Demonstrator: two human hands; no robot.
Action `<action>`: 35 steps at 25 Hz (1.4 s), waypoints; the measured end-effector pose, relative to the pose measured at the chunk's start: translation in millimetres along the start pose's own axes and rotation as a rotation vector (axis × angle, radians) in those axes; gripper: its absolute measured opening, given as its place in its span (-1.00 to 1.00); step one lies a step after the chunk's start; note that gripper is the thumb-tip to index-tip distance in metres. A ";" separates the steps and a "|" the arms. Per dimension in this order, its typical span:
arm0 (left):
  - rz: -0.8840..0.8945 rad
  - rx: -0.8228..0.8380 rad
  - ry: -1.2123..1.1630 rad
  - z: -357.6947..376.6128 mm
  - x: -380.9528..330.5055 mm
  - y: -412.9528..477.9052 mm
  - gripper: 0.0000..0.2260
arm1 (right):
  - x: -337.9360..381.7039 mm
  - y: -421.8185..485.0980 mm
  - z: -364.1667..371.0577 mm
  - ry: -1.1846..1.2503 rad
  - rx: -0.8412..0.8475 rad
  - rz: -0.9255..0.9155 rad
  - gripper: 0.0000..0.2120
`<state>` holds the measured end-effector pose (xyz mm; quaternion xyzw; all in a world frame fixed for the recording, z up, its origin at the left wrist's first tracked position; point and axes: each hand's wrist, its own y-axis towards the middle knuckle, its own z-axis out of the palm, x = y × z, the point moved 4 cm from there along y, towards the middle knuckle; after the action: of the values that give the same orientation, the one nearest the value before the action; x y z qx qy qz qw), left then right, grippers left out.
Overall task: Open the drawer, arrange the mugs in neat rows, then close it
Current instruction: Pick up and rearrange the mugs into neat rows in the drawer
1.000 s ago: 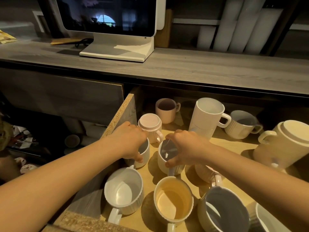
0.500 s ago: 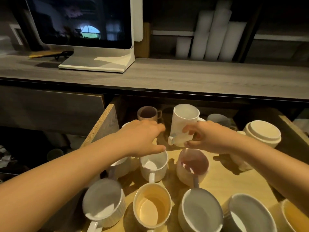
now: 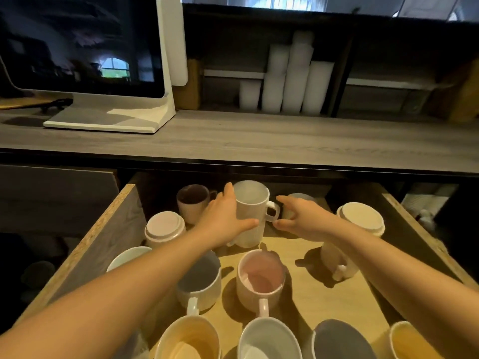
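The wooden drawer is pulled out and holds several mugs. At the back stands a tall white mug. My left hand wraps its left side, thumb in front. Just right of its handle my right hand has its fingers spread and holds nothing; a small grey mug sits partly hidden behind it. A pink mug and a grey mug stand upright in the middle. Two mugs rest upside down, one at the left and one at the right.
A dark-lined mug stands at the back left. Several mugs line the drawer's front edge, among them a yellow one. Above is a grey countertop with a monitor and stacks of white cups.
Both hands left the middle mugs and reached to the back. The right hand let go of the tall white mug, and the left hand took hold of it. The view tilted up.
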<state>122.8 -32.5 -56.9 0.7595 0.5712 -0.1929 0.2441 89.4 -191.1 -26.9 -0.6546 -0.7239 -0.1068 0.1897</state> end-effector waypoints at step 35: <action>0.334 0.192 -0.243 -5.3 -71.3 -53.2 -0.31 | -1.6 -62.8 -36.0 0.096 -0.118 -0.169 -0.34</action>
<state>52.3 -72.4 -19.8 0.8345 0.3830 -0.2934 0.2660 32.3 -214.6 10.9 -0.5954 -0.7591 -0.1961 0.1757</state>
